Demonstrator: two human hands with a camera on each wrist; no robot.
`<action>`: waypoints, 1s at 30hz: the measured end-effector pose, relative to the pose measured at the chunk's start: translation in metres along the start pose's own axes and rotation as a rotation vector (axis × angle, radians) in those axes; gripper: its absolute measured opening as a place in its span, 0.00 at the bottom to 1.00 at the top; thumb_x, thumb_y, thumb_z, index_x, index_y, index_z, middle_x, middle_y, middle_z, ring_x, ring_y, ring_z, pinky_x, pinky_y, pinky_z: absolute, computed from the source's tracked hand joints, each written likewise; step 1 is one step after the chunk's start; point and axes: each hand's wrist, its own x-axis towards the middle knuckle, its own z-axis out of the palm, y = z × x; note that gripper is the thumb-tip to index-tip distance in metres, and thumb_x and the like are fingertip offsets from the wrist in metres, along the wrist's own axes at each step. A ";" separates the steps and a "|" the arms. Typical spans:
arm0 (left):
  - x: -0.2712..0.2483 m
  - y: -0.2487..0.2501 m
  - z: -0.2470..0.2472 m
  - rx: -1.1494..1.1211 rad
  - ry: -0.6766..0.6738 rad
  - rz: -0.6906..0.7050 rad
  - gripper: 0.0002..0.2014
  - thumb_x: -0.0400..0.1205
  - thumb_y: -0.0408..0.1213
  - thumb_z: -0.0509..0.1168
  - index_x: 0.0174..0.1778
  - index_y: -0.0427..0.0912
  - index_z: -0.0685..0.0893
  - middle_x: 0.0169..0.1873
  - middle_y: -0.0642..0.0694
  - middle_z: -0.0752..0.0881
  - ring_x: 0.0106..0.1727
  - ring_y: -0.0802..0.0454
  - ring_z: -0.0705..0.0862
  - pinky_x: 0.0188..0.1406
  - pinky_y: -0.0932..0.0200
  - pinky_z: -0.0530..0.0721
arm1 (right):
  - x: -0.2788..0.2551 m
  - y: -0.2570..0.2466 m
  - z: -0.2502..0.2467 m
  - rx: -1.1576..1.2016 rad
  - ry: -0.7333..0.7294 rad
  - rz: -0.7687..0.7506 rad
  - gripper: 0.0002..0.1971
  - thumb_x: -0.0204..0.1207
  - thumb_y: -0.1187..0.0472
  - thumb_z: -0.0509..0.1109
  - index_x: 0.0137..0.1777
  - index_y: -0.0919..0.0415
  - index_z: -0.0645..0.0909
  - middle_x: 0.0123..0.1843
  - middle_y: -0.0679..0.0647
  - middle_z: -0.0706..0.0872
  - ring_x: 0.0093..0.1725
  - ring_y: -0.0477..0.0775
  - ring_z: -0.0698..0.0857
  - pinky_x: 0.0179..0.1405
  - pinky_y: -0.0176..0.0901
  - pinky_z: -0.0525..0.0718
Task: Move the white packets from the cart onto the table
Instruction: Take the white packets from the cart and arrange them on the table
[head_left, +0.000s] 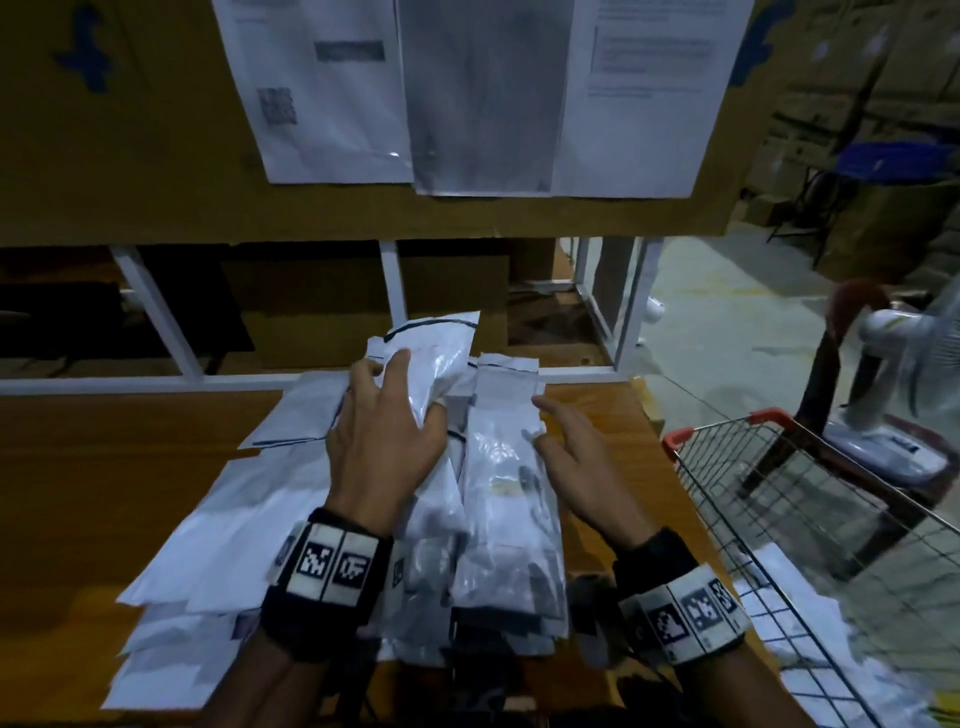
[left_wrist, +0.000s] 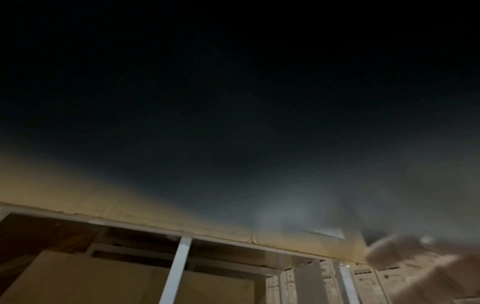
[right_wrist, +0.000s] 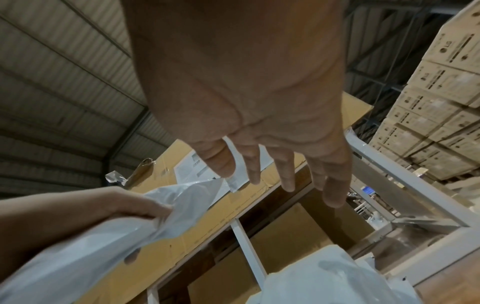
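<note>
Many white packets (head_left: 511, 488) lie heaped on the wooden table (head_left: 93, 493). My left hand (head_left: 402, 387) grips one crinkled white packet (head_left: 441, 348) above the far end of the heap. The right wrist view shows the left hand (right_wrist: 122, 205) with fingers curled round this packet (right_wrist: 182, 207). My right hand (head_left: 545, 423) is open, its straight fingers (right_wrist: 288, 174) against the right side of the tall middle stack. More white packets (head_left: 800, 618) lie in the wire cart (head_left: 769, 488) at the right. The left wrist view is mostly dark, with one blurred finger (left_wrist: 405, 253).
A white metal frame (head_left: 393, 280) and a cardboard board with taped papers (head_left: 467, 93) stand behind the table. A white fan (head_left: 909, 353) stands beyond the cart. Stacked cartons (right_wrist: 441, 92) fill the far right.
</note>
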 end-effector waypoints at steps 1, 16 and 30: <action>0.006 -0.001 -0.002 0.014 -0.009 0.001 0.31 0.82 0.55 0.62 0.81 0.55 0.62 0.70 0.43 0.69 0.67 0.38 0.76 0.56 0.43 0.80 | 0.002 0.000 0.000 0.016 0.009 0.003 0.21 0.87 0.57 0.61 0.79 0.51 0.70 0.77 0.49 0.75 0.74 0.48 0.71 0.77 0.55 0.70; 0.173 -0.045 0.028 0.031 -0.337 -0.069 0.34 0.81 0.47 0.64 0.83 0.50 0.61 0.79 0.34 0.59 0.75 0.28 0.70 0.74 0.37 0.71 | 0.054 -0.027 0.059 0.054 0.141 0.044 0.21 0.84 0.61 0.65 0.77 0.54 0.73 0.75 0.52 0.76 0.75 0.53 0.73 0.76 0.55 0.73; 0.189 -0.047 0.147 0.151 -0.461 0.035 0.26 0.85 0.52 0.54 0.82 0.62 0.64 0.85 0.39 0.53 0.81 0.33 0.57 0.77 0.37 0.62 | 0.033 -0.004 0.088 -0.166 0.289 0.197 0.16 0.82 0.63 0.67 0.69 0.57 0.80 0.62 0.55 0.82 0.59 0.51 0.81 0.53 0.40 0.75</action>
